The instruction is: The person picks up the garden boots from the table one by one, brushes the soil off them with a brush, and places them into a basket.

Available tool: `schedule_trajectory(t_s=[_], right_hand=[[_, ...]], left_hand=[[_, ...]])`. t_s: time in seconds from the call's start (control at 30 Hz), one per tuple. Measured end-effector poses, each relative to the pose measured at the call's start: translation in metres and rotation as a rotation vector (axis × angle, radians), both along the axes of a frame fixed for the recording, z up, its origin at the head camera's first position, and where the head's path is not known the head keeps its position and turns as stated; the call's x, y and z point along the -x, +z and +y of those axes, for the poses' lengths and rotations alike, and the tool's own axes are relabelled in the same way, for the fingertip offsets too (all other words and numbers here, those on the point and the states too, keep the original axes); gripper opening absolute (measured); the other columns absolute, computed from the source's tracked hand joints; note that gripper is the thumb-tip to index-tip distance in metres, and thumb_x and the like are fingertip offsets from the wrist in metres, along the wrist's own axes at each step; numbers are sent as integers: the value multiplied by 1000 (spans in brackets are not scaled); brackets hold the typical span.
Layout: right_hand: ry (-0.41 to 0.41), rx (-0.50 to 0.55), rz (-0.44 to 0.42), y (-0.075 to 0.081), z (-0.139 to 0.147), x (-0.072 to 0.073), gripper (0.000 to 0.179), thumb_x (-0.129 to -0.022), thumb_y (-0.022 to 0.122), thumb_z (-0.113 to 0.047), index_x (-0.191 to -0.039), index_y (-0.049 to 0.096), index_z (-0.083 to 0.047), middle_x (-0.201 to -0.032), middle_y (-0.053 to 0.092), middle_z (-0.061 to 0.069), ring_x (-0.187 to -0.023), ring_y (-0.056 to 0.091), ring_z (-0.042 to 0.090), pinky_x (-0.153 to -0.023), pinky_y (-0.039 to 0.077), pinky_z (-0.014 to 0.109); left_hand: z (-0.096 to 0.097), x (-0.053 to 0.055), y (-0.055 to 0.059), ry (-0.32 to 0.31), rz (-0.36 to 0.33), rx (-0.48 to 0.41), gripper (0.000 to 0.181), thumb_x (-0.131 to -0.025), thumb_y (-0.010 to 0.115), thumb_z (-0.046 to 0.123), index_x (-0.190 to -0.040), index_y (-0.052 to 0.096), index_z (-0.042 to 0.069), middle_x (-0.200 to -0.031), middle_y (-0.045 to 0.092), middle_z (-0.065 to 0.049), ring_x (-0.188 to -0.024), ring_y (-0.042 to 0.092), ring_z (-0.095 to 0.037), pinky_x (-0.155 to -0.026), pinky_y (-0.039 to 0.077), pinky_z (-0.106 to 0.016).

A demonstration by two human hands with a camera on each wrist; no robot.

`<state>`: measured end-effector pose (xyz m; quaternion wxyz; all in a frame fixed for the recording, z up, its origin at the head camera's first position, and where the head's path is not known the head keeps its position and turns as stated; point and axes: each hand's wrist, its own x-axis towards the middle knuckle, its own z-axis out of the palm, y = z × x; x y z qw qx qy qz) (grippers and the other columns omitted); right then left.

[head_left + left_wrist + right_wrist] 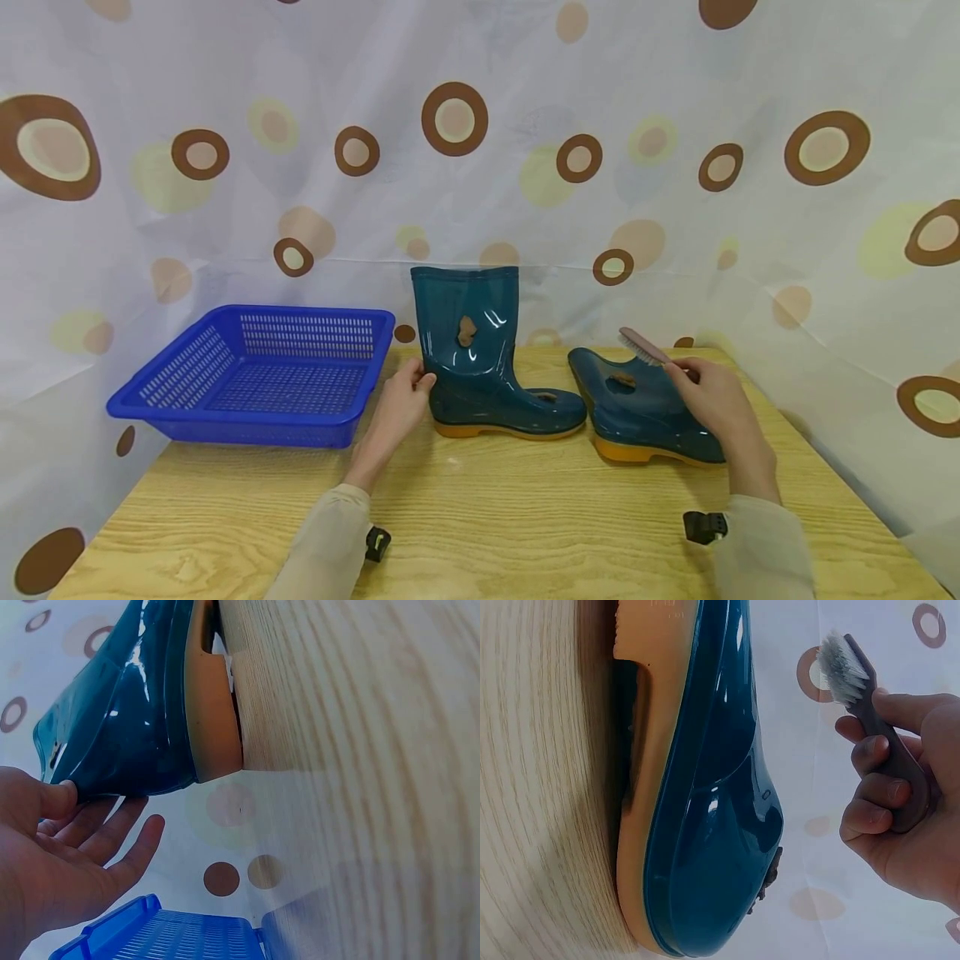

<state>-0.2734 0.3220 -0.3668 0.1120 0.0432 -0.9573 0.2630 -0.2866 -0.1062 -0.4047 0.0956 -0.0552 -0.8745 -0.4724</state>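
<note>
A dark teal rain boot (468,367) with an orange sole stands upright on the table, brown dirt lumps on its shaft and toe. My left hand (401,400) holds the back of this boot just above the heel, the thumb (56,801) on its near side. To the right, a second teal rain boot (645,408) sits lower, its shaft tilted, with a dirt lump (622,379) on it. Above that boot, my right hand (712,396) grips a brownish-pink brush (889,746) by its handle. Its white bristles (841,671) are apart from the boot.
At the left of the wooden table (480,517) stands a blue plastic basket (262,429) with slotted walls. A white sheet (510,208) printed with circles hangs behind the table and at its sides.
</note>
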Motion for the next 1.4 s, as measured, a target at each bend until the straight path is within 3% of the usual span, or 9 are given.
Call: schedule_trajectory(t_s=[0.8, 1.4], right_hand=[[16, -33, -42, 5, -15, 1, 59, -106, 40, -44, -136, 53, 4, -127, 59, 30, -107, 58, 41, -90, 48, 57], [82, -42, -31, 6, -20, 2, 55, -105, 44, -42, -133, 55, 5, -122, 63, 26, -102, 61, 36, -87, 50, 54]], left_hand=[[0, 0, -1, 2, -3, -3, 13, -105, 48, 20, -108, 54, 9, -82, 50, -7, -70, 48, -20, -60, 38, -29], [0, 0, 0, 0, 2, -7, 12, -105, 48, 20, -106, 54, 9, -82, 48, -6, -69, 47, -20, -59, 37, -30]])
